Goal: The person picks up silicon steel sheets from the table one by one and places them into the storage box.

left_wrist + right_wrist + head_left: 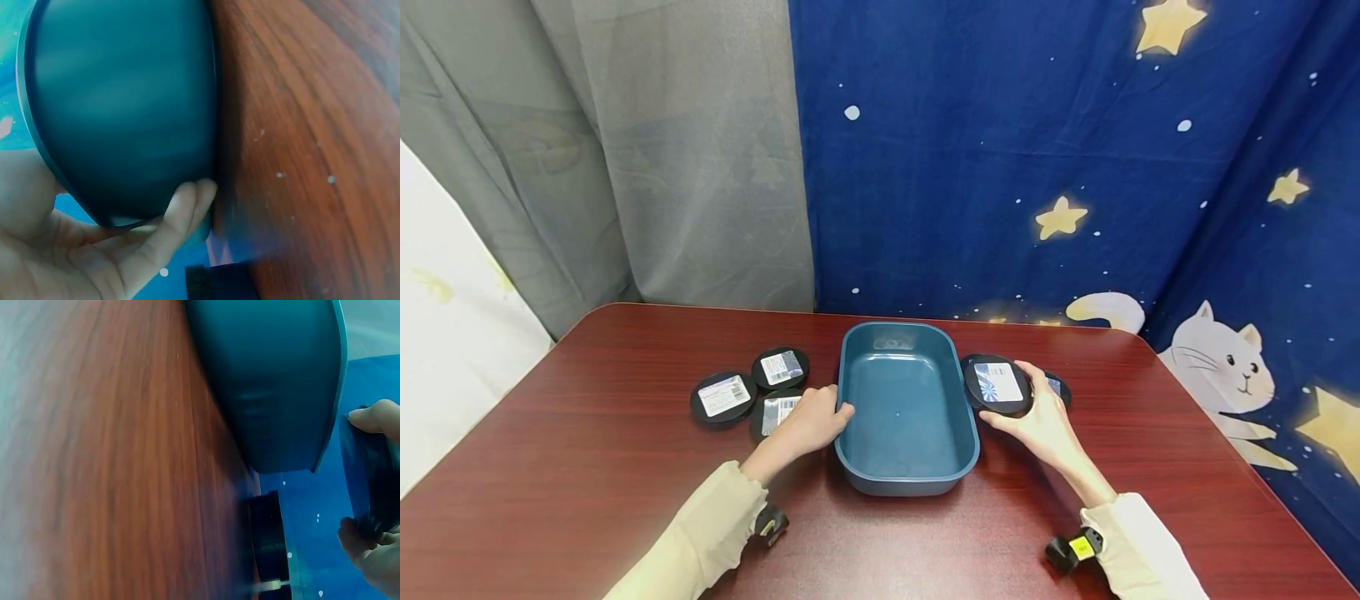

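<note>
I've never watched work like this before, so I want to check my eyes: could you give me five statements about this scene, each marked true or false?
1. The right hand holds a round black container. True.
2. The left hand holds a round container too. False: it grips the blue plastic bin at its side.
3. Three labelled black containers lie left of the bin. True.
4. The bin is full of containers. False: none lies inside it.
5. The blue curtain is decorated with yellow stars. True.
</note>
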Tool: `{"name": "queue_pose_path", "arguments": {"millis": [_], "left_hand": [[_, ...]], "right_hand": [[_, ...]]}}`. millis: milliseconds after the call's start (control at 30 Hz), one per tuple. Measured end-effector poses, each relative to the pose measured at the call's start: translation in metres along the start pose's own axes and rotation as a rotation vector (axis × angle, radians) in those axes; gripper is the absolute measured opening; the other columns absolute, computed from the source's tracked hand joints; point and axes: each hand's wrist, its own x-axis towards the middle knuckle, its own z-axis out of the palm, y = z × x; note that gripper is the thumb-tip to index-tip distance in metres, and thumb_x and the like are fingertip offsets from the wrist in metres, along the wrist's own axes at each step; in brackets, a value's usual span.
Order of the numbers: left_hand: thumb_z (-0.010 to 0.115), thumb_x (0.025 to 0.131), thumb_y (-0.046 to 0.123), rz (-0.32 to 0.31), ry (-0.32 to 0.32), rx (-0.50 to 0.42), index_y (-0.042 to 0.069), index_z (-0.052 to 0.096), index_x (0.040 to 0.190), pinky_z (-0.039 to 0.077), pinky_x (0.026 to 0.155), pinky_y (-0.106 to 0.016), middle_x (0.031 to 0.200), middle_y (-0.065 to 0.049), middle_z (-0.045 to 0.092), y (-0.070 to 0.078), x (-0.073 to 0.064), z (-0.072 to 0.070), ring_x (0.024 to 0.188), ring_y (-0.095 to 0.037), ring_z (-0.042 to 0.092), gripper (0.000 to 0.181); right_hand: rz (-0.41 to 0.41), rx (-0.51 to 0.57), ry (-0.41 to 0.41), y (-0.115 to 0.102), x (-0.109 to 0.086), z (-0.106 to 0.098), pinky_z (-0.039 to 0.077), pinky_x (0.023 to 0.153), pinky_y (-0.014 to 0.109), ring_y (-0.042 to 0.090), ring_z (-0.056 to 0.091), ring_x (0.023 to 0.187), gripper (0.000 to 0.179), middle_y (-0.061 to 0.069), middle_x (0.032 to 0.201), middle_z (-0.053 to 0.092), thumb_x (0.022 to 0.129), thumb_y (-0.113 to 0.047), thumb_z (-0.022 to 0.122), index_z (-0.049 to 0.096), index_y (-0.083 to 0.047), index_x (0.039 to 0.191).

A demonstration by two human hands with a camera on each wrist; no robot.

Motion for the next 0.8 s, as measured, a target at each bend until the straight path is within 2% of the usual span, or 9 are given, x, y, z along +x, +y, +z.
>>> {"name": "queue_pose_path", "arguments": {"millis": [133,333,533,800], "left_hand": [[0.049,0.082,0.01,0.001,0.008,-0.007,-0.004,0.055,0.08,0.041,0.051,-0.026,0.061,-0.007,0.047,0.001,0.001,0.001,0.055,-0.017,0.051,0.016],[0.048,0.082,0.009,-0.018,0.001,-0.041,-0.005,0.054,0.08,0.04,0.045,-0.025,0.059,-0.008,0.048,0.001,0.0,0.001,0.045,-0.014,0.05,0.015],[0.048,0.081,0.01,-0.01,0.012,-0.011,-0.005,0.055,0.079,0.04,0.047,-0.025,0.059,-0.008,0.048,0.001,0.0,0.002,0.047,-0.015,0.05,0.016],[0.048,0.082,0.009,-0.022,0.007,-0.027,-0.007,0.054,0.081,0.04,0.044,-0.024,0.058,-0.009,0.048,0.001,0.0,0.003,0.043,-0.014,0.05,0.017]], "right_hand": [[-0.005,-0.002,-0.007,-0.005,0.003,0.004,0.032,0.09,0.051,0.034,0.043,0.11,0.083,0.023,0.121,0.046,0.064,-0.029,0.078,0.033,-0.003,0.129],[-0.058,0.019,0.007,-0.012,0.008,0.011,0.034,0.088,0.047,0.033,0.047,0.107,0.081,0.021,0.118,0.051,0.061,-0.026,0.08,0.036,-0.004,0.126],[-0.067,0.019,-0.001,-0.022,0.015,0.018,0.036,0.088,0.045,0.031,0.05,0.105,0.081,0.02,0.118,0.052,0.061,-0.028,0.08,0.038,-0.004,0.126],[-0.094,0.024,-0.033,-0.037,0.027,0.025,0.037,0.088,0.045,0.03,0.05,0.104,0.081,0.018,0.117,0.053,0.061,-0.03,0.08,0.039,-0.005,0.126]]}}
